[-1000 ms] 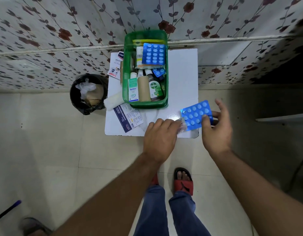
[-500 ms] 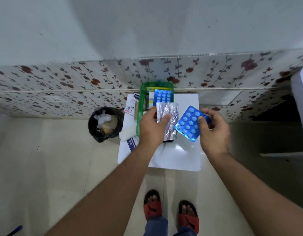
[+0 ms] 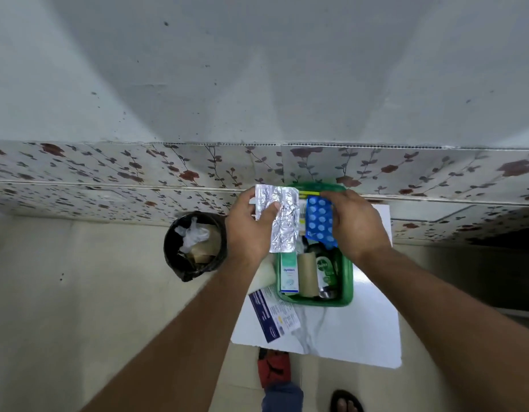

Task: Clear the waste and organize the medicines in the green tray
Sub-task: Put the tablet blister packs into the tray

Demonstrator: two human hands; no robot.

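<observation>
One black bin (image 3: 194, 246) on floor left, crumpled white plastic and brown scraps inside. Left hand (image 3: 251, 230) pinching one silver foil strip (image 3: 282, 221), lifted higher than half second ago. Right hand (image 3: 356, 224) gripping one blue blister pack (image 3: 318, 221), now over green tray (image 3: 348, 281) instead of beside it. Tray on white table (image 3: 361, 331) holds one white box, one cardboard roll, one green bottle. One leaflet (image 3: 273, 315) on table.

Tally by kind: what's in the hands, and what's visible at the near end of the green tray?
Blister strips in hands: 2, silver foil strip, blue pill strip
Small white-green boxes: 1
Tan rolls: 1
Green bottles: 1
Total: 5
</observation>
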